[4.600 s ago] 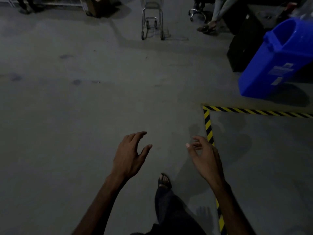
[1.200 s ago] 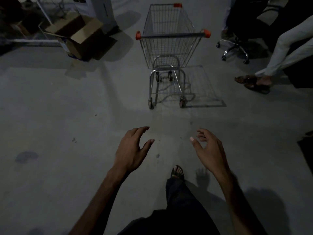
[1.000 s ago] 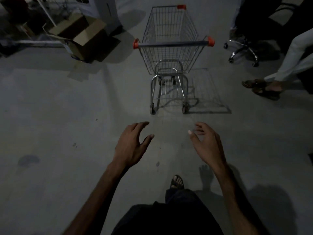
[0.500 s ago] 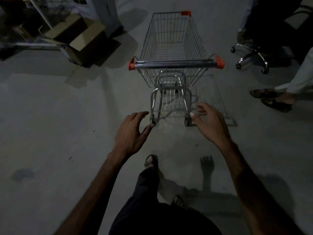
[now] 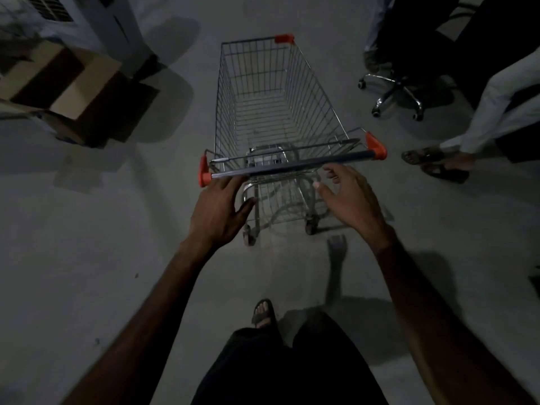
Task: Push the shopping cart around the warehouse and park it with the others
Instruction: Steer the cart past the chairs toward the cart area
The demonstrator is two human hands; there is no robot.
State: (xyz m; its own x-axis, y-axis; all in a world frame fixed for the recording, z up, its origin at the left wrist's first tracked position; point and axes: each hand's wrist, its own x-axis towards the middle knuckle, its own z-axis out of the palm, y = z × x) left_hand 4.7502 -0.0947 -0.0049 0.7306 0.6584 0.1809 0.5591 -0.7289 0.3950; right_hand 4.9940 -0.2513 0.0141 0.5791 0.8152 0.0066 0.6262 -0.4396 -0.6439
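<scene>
A wire shopping cart with an empty basket stands on the grey concrete floor straight ahead of me. Its dark handle bar has orange end caps. My left hand is spread, its fingertips at the left end of the bar beside the orange cap, not wrapped around it. My right hand hovers just below the right half of the bar, fingers apart and curved, holding nothing. No other carts are in sight.
An open cardboard box lies at the left, with a white cabinet behind it. A wheeled office chair stands at the right. A person's legs in light trousers and sandals reach in close to the cart's right side.
I have walked up to the cart, which was far off several seconds ago. Both hands rose and reached forward; the left fingertips now meet the handle bar and the right hand is just under it.
</scene>
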